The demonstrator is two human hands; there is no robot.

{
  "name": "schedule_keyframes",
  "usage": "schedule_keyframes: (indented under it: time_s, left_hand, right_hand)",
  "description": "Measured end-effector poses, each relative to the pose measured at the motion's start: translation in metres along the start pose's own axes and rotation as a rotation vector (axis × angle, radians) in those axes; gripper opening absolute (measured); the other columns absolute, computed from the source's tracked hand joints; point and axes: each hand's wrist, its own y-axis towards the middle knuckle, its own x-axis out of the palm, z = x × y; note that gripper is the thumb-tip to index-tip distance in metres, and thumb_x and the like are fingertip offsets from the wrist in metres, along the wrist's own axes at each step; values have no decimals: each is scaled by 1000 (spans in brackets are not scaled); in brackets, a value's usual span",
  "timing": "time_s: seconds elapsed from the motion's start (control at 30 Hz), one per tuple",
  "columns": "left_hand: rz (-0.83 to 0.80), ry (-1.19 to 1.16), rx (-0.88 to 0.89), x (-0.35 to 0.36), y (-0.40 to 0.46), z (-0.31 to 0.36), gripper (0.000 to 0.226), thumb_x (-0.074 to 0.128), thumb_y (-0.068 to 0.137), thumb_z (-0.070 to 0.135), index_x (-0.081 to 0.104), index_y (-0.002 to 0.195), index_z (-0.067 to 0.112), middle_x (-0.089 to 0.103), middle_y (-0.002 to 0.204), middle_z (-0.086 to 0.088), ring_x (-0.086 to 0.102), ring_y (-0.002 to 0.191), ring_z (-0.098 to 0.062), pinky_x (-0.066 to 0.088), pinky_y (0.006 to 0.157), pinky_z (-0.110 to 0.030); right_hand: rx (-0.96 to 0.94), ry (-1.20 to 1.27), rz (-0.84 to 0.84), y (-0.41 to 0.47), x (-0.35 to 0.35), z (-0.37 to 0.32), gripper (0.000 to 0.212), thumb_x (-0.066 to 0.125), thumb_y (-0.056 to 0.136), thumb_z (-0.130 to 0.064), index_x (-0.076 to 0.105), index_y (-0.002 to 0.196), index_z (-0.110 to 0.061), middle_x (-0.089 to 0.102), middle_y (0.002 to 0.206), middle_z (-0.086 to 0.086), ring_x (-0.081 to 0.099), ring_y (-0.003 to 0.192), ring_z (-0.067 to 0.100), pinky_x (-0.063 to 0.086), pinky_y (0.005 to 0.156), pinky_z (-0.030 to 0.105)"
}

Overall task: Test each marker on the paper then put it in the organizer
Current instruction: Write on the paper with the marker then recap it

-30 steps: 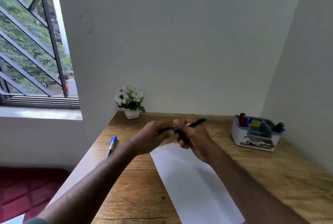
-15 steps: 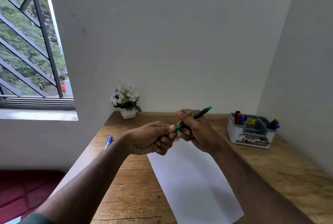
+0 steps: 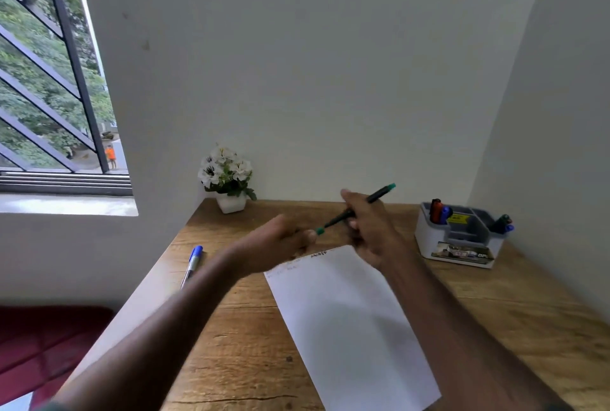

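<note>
White paper sheet (image 3: 346, 318) lies near on wood desk (image 3: 231, 344), ready for test marks. Above its far edge, right hand (image 3: 369, 229) grips black green-ended marker (image 3: 350, 210) by barrel; left hand (image 3: 280, 239) pinches lower green end, prob. cap. Grey-white organizer (image 3: 458, 245) waits far right w/ other markers.

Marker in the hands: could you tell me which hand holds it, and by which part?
The right hand grips the green marker around mid-barrel. The left hand pinches its lower green end, probably the cap; blur hides the exact hold.

Pen (image 3: 194, 262) left of paper (image 3: 350, 321); organizer (image 3: 458, 245) right.
</note>
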Motion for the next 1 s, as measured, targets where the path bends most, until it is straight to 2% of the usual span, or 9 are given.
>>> schedule_keyframes:
  time_s: [0.07,0.13,0.33,0.5,0.6,0.67,0.83,0.93,1.0]
  left_hand:
    - [-70,-231,-92,-12,-15,-10,37,44,107,17,54,71,12,41,64,4,36,57,-7,33,54,-18]
    - [-33,-234,-145,-17,-18,-23,33,43,107,18,59,81,6,46,64,6,40,59,-8,35,55,-19]
    - [60,86,-244,-12,12,-45,31,45,103,28,51,73,19,49,69,3,43,63,-11,37,63,-35]
    - [-34,414,-407,-8,38,-60,30,75,86,33,47,77,27,54,79,6,48,67,-7,37,57,-23]
    - [-68,425,-468,-6,42,-79,37,82,76,42,53,90,24,50,80,10,44,69,-6,37,59,-25]
    - [-25,392,-484,-5,42,-90,45,85,70,49,58,93,22,50,78,10,46,69,-8,39,61,-29]
    - [-30,359,-503,-6,44,-97,45,86,67,52,49,79,29,52,75,11,47,69,-9,38,63,-29]
    - [-47,355,-504,-5,46,-98,47,85,68,50,57,92,21,52,77,9,46,69,-9,39,65,-30]
    - [-53,350,-509,-5,46,-99,43,85,69,49,54,86,25,53,77,9,47,69,-9,39,64,-30]
  right_hand:
    - [2,67,-26,6,-19,-3,43,62,98,-23,44,60,-19,32,43,-1,22,33,10,20,38,20]
    - [18,15,-76,4,-23,3,40,62,98,-28,50,62,-18,38,45,1,26,34,11,22,40,21]
    - [-37,-190,-118,-3,-6,33,19,51,101,-11,64,90,-1,66,73,17,54,50,20,34,43,25]
    - [-98,-476,-94,-12,-15,58,12,61,88,-3,68,81,-9,76,83,16,61,60,17,45,54,24]
    - [-96,-543,-72,-19,-18,67,9,67,71,-16,71,78,-12,75,83,14,62,66,20,47,56,33]
    - [-100,-560,-59,-17,-18,69,8,71,68,-11,67,74,-7,71,77,11,60,64,21,45,56,35]
    - [-120,-654,-38,5,-1,65,24,66,74,1,52,55,-8,50,48,-6,44,46,6,35,47,21]
    - [-142,-672,-54,14,4,71,25,61,78,4,49,58,-6,47,50,-2,40,46,5,33,48,18]
    - [-159,-706,-91,15,4,79,23,62,78,3,50,59,-4,48,54,2,40,48,6,32,48,21]
